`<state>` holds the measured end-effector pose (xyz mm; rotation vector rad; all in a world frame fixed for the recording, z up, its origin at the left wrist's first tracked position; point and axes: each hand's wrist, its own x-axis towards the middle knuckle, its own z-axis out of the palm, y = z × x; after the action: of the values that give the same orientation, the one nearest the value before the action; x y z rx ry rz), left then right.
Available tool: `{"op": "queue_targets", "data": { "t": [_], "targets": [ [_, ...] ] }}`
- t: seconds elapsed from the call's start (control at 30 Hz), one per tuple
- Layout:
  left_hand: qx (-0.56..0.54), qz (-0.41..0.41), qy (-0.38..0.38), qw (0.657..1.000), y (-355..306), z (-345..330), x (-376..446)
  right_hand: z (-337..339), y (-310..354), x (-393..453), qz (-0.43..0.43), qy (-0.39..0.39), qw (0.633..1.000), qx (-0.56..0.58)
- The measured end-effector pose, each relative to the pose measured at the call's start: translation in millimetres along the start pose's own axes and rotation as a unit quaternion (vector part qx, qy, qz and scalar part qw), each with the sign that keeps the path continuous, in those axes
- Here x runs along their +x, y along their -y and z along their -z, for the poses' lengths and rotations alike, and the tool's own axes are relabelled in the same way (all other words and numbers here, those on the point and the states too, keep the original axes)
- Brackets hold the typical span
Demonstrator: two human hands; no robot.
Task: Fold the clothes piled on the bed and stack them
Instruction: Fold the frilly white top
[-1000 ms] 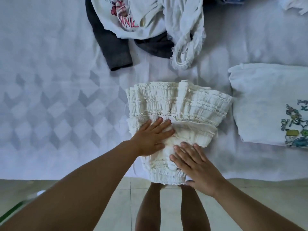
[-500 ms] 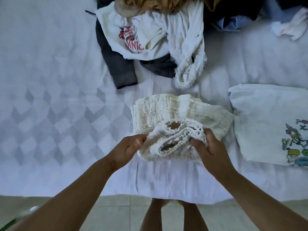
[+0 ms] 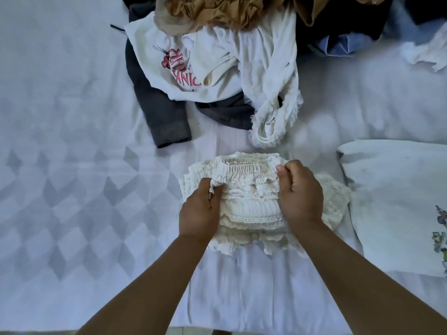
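Pile of unfolded clothes (image 3: 217, 68) cut off at top edge; folded white shirt (image 3: 391, 201) cropped at right. Cream ruffled garment (image 3: 251, 201) on the bed (image 3: 72, 165), probably doubled over, long axis left-right. Left hand (image 3: 200, 213) and right hand (image 3: 298, 192) clenched on its ends.

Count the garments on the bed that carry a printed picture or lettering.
2. A white shirt with pink lettering lies in the unfolded pile; a folded white shirt with a colourful print lies at the right edge. Others may be hidden.

One head-worn view — looking steeply down, close over the bed (image 3: 72, 117) — nothing shared
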<state>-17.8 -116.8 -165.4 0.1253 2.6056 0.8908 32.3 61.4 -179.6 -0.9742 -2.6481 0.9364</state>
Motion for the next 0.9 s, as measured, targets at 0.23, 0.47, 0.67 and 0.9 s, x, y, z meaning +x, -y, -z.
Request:
{"op": "queue_targets", "data": {
  "t": [0.23, 0.47, 0.67, 0.9],
  "targets": [
    [0.026, 0.082, -0.020, 0.996, 6.0, -22.8, 8.1, -18.1, -9.6, -1.2, -0.047, 0.004, 0.997, -0.056],
    [-0.010, 0.273, -0.077, 0.959, 0.3, -21.9, 6.4, 8.1, -13.2, -35.0, -0.206, 0.035, 0.968, -0.140],
    [-0.085, 0.292, 0.011, 0.952, -5.0, -9.8, 15.5, 13.8, -4.1, -21.7, -0.364, 0.122, 0.921, -0.061],
    [-0.083, 0.155, 0.057, 0.983, -23.0, 14.5, -5.7, 45.8, -5.6, -31.8, -0.300, 0.196, 0.931, 0.074]
  ]
}}
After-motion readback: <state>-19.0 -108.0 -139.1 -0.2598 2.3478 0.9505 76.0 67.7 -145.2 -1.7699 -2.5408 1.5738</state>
